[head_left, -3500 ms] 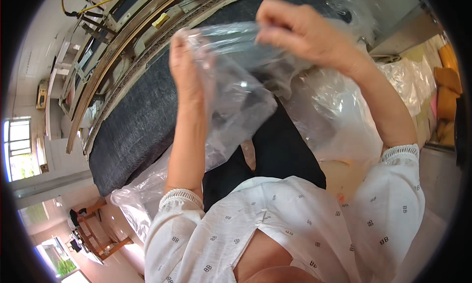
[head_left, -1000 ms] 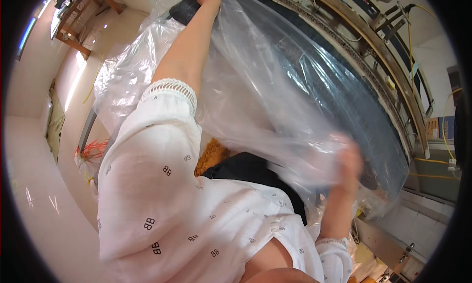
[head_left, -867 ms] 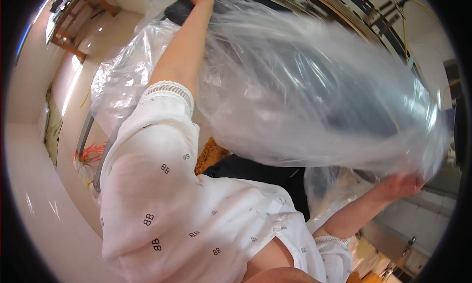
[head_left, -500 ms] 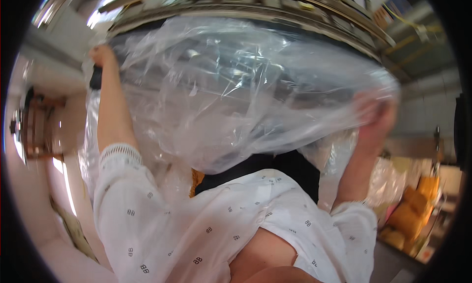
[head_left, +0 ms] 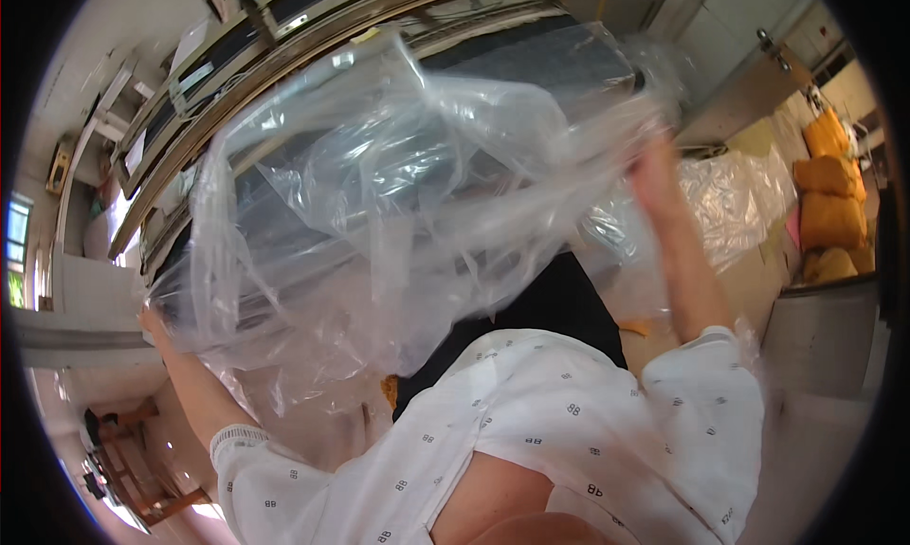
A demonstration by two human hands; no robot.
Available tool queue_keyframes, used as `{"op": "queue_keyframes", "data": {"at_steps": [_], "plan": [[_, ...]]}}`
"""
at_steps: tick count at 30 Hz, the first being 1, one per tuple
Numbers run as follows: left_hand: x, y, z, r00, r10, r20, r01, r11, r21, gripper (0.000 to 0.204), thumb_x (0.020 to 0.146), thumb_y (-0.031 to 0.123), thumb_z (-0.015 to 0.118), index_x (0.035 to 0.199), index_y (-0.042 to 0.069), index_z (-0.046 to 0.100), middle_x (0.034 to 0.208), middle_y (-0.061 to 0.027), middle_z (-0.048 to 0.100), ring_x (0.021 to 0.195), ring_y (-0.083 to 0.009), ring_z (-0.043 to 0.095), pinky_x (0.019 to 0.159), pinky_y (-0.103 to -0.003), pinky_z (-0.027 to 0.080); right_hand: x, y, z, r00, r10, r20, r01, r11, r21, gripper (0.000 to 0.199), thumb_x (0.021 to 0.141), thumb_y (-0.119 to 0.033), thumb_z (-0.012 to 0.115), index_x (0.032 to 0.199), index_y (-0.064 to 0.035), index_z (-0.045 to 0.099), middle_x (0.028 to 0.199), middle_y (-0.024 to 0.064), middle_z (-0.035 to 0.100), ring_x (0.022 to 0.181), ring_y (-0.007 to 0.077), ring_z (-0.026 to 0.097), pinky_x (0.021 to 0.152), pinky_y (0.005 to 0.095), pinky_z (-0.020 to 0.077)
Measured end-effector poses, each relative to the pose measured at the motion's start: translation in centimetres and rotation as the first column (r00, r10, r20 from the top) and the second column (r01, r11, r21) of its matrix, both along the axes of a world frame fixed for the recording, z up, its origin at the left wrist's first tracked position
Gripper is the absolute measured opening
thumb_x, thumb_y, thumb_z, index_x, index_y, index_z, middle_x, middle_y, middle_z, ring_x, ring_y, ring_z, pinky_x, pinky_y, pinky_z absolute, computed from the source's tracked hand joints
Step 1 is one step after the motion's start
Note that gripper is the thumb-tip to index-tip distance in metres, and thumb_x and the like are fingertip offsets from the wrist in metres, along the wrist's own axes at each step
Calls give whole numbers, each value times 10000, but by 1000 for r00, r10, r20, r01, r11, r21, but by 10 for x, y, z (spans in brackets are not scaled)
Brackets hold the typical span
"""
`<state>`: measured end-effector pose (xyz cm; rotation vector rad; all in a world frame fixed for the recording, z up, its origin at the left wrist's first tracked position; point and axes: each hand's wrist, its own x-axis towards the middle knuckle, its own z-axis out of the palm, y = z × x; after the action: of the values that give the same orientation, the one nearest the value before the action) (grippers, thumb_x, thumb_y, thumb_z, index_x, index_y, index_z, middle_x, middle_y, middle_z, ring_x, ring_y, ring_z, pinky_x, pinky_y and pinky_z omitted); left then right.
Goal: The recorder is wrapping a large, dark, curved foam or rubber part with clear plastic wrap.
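A large sheet of clear plastic film (head_left: 408, 190) is stretched in front of me, crumpled and shiny, billowing up in folds. My left hand (head_left: 152, 319), low at the far left, is closed on its left end; the fingers show only in part. At the upper right my right hand (head_left: 654, 166) grips the other end, somewhat smeared by motion. Beneath the film, and seen through it, lies a long dark flat surface (head_left: 540, 62). The film's near edge hangs down toward my black trousers.
Long metal rails (head_left: 313, 33) run along the far side of the dark surface. More clear plastic (head_left: 730, 208) lies on the floor at the right, near stacked orange-yellow bundles (head_left: 834, 204). A wooden stool (head_left: 142, 460) stands at the lower left.
My view has turned, so the rails now slant. In the picture my left hand sits lower and farther left, my right hand higher and farther left. The film has lifted into taller folds.
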<state>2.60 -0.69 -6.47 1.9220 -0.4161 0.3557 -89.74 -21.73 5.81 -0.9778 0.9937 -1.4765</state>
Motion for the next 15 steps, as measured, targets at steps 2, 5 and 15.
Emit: {"op": "queue_keyframes", "data": {"at_steps": [2, 5, 15], "plan": [[-16, -10, 14, 993, -112, -22, 113, 992, 64, 332, 793, 272, 492, 897, -16, 619, 874, -216, 612, 789, -366, 585, 709, -435, 451, -148, -55, 36, 716, -563, -413, 376, 810, -451, 366, 941, -315, 339, 992, -12, 538, 896, 59, 539, 789, 157, 519, 702, 298, 441], [-39, -20, 23, 980, -188, -60, 194, 973, 126, 331, 800, 266, 485, 896, -21, 618, 871, -222, 611, 790, -369, 584, 711, -437, 451, -269, -63, 155, 175, -855, -488, 411, 514, -753, 370, 907, -305, 452, 1117, -14, 541, 1077, 123, 591, 932, 195, 575, 797, 302, 443], [-119, -14, 54, 876, 473, 93, -479, 875, 65, 342, 810, 220, 433, 937, -51, 599, 923, -260, 602, 833, -423, 570, 738, -480, 440, -52, -82, 80, 223, -831, -510, -525, 338, -781, 387, 828, -189, 568, 1197, -92, 503, 1207, 111, 514, 1100, 292, 485, 921, 367, 375]]}}
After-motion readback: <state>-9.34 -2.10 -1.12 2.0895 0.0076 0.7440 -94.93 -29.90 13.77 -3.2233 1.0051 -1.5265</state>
